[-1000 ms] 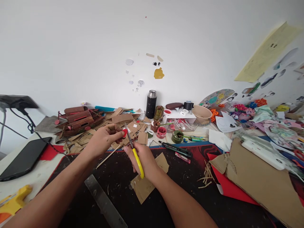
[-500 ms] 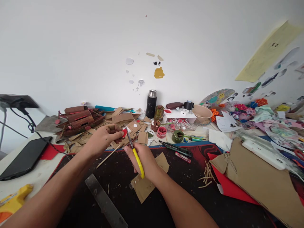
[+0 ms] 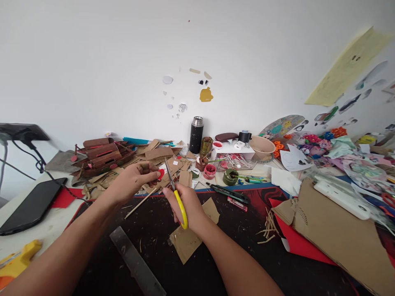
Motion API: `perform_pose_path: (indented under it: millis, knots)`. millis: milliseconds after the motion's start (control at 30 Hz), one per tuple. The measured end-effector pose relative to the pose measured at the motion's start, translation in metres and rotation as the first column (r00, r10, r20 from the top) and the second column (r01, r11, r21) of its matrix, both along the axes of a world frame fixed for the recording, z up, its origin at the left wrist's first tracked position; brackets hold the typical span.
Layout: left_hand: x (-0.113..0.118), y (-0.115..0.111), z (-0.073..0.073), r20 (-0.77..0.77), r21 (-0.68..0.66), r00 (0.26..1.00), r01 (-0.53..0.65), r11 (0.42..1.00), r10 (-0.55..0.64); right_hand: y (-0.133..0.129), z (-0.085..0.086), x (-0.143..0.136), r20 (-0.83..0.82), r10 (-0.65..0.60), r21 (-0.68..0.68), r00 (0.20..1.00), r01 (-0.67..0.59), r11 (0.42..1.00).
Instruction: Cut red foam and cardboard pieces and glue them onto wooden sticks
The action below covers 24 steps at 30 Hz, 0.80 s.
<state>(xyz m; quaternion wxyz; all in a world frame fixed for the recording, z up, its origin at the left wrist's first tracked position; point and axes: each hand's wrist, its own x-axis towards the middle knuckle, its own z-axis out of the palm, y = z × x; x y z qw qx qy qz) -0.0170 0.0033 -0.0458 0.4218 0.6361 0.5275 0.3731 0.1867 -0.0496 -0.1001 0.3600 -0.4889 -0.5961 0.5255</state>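
Head view, left hand (image 3: 138, 179) pinching 1 red piece (image 3: 161, 174), right hand (image 3: 189, 205) 1 scissors (image 3: 178, 199)

No lettering, brand or number is legible here.

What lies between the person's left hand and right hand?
In the head view: a small red piece, pinched by the left hand, then the silver blades of the yellow-handled metal scissors held in the right hand.

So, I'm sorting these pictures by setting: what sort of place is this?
Likely a craft desk, judging by the yellow-handled scissors, the cardboard scraps and the red-stained jar.
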Motion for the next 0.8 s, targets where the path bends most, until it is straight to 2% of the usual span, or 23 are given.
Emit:
perform_pose_path:
  millis: [267, 567, 800]
  knots:
    - [0.013, -0.01, 0.014, -0.043, 0.042, 0.993, 0.109, 0.993, -0.108, 0.004, 0.003, -0.002, -0.303, -0.074, -0.086, 0.95, 0.05, 0.995]
    - [0.017, -0.015, 0.008, -0.168, -0.072, 0.951, 0.25, 0.966, -0.259, 0.009, 0.007, 0.002, -0.372, -0.09, -0.085, 0.924, 0.063, 0.994]
    - [0.028, -0.019, 0.013, 0.016, -0.135, 0.974, 0.225, 0.965, -0.225, 0.011, 0.006, 0.003, -0.377, -0.119, -0.043, 0.918, 0.111, 0.993]
